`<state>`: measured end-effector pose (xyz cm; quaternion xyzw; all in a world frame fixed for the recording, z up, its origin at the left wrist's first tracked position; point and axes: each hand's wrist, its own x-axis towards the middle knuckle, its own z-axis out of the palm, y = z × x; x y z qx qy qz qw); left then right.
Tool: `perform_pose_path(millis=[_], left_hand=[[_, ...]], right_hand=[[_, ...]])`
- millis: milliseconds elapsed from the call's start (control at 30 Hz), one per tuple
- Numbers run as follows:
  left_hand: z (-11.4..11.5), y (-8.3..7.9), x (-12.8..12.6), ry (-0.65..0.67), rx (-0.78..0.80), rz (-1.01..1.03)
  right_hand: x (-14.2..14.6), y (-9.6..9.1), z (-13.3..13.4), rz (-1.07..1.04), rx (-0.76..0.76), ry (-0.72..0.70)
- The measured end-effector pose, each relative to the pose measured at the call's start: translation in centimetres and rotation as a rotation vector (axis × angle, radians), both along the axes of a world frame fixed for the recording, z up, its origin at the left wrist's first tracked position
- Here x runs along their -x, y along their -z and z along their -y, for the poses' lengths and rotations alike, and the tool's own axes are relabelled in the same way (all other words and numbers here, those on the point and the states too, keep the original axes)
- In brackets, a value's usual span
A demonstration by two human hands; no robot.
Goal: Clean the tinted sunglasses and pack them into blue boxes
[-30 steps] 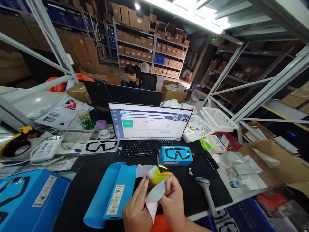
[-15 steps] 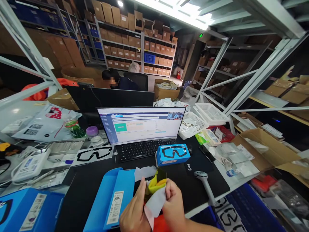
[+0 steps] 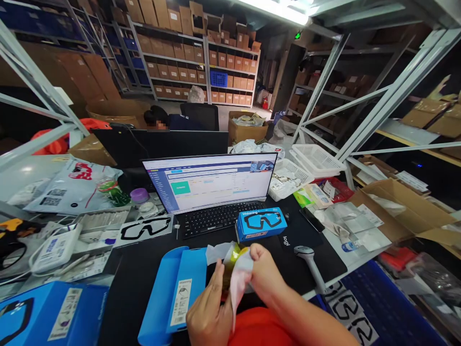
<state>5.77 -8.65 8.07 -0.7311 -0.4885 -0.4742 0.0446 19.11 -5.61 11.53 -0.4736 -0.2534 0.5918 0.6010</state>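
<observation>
Both my hands are closed on a yellow-tinted goggle lens [image 3: 233, 253] wrapped in a white cloth [image 3: 238, 281]. My left hand [image 3: 209, 312] grips the lens edge from below. From the right, my right hand [image 3: 262, 274] pinches the cloth against the lens. Under them lies an open blue box [image 3: 172, 293] with a barcode label. A smaller closed blue goggle box [image 3: 260, 223] stands just behind, in front of the keyboard [image 3: 216, 219].
A monitor [image 3: 211, 181] faces me on the black desk mat [image 3: 137, 262]. A barcode scanner [image 3: 309, 263] lies right of my hands, another blue box [image 3: 46, 315] at near left. White baskets [image 3: 313, 161], papers and an open carton [image 3: 396, 211] fill the right. A person sits behind the monitor.
My right hand has slid the cloth up over the lens, hiding more of the yellow. The view has shifted so the desk items sit lower left.
</observation>
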Motion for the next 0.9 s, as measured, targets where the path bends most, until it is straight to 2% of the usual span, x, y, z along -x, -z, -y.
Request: perform_pose_path(millis=[67, 133, 233, 300, 433, 533, 667, 767, 900], left_hand=[[-0.1, 0.1, 0.0, 0.017, -0.015, -0.007], [-0.2, 0.1, 0.0, 0.024, -0.026, -0.011], [-0.2, 0.0, 0.0, 0.006, -0.027, -0.006], [-0.1, -0.2, 0.0, -0.019, -0.018, -0.004], [0.0, -0.5, 0.0, 0.008, -0.009, -0.002], [-0.2, -0.3, 0.3, 0.048, -0.006, 0.021], [-0.3, 0.3, 0.8, 0.066, 0.033, 0.047], [-0.2, 0.7, 0.7, 0.062, 0.037, 0.075], [-0.4, 0.6, 0.7, 0.117, 0.060, 0.123]], right_hand=[[-0.4, -0.2, -1.2, -0.125, 0.056, -0.040], [-0.3, -0.2, -1.4, -0.162, 0.062, -0.016], [0.7, 0.5, 0.0, -0.004, 0.002, 0.082], [0.9, 0.8, 0.7, 0.067, -0.012, 0.074], [-0.3, 0.1, -0.8, -0.139, 0.054, -0.006], [-0.5, -0.4, -1.7, -0.218, 0.085, 0.017], [0.7, 1.1, 0.6, 0.008, 0.025, 0.100], [0.9, 2.2, 1.5, 0.113, 0.002, 0.066], [-0.4, 1.6, -0.8, -0.085, 0.079, 0.014]])
